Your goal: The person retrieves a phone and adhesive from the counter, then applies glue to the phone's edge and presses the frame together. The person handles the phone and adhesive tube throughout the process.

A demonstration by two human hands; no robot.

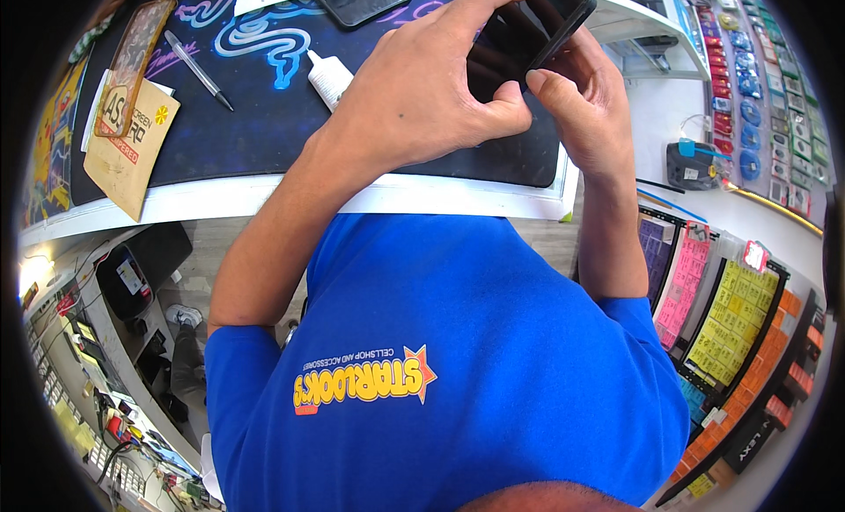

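Black phone (528, 32) held tilted above the dark mat (264, 133) on the desk (264, 195), gripped by left hand (422, 89) over its top and right hand (581, 98) from beneath. Near left hand: white glue tube (329, 77), pen (195, 67); second phone (363, 1) beyond.

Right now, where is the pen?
The pen lies on the dark mat, upper left of the head view, between the brown packet and the white glue tube.
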